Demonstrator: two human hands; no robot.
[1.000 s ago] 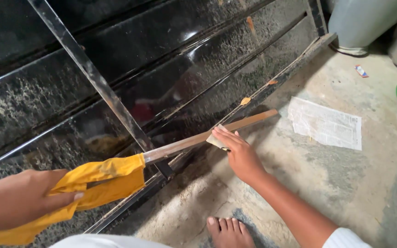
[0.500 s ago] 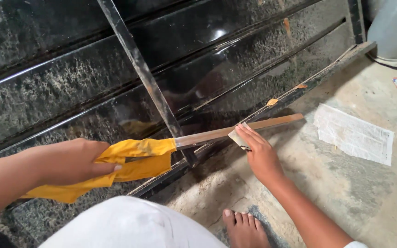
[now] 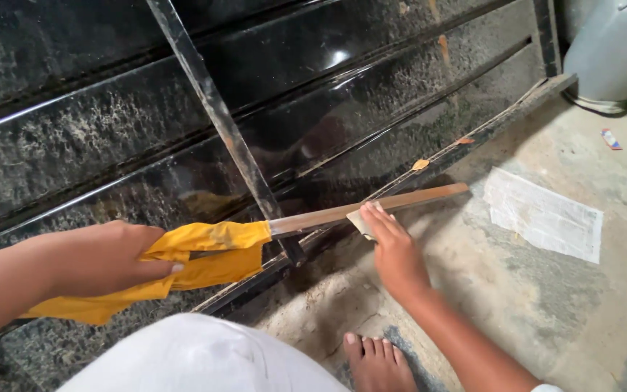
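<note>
Rough concrete floor (image 3: 546, 319) fills the right and lower part of the view, and a black metal gate (image 3: 183, 131) with horizontal slats and one slanted bar lies across the upper left.

We note our left hand (image 3: 103, 258) closed around a yellow cloth (image 3: 197, 265). The fingers are curled together and clamped on the cloth, with the thumb pressed along its lower fold. The cloth is wrapped over the near end of a long wooden stick (image 3: 371, 210), which runs from the cloth toward the right and crosses the lower frame of the gate.

Our right hand (image 3: 397, 254) rests on the stick near its middle. Its fingers are extended and lie close together, pressing a small piece of pale paper (image 3: 361, 221) against the underside of the wood. They are flat rather than curled around the stick.

We count one stick, one yellow cloth and one small pale piece under the fingers. One larger sheet of paper (image 3: 542, 214) lies flat on the floor to the right, well apart from the stick. One bare foot (image 3: 375, 363) shows at the bottom edge, beside a white-clad knee (image 3: 205, 359). One grey container (image 3: 611, 47) stands at the top right corner, and one small scrap of wrapper (image 3: 609, 139) lies near its base.
</note>
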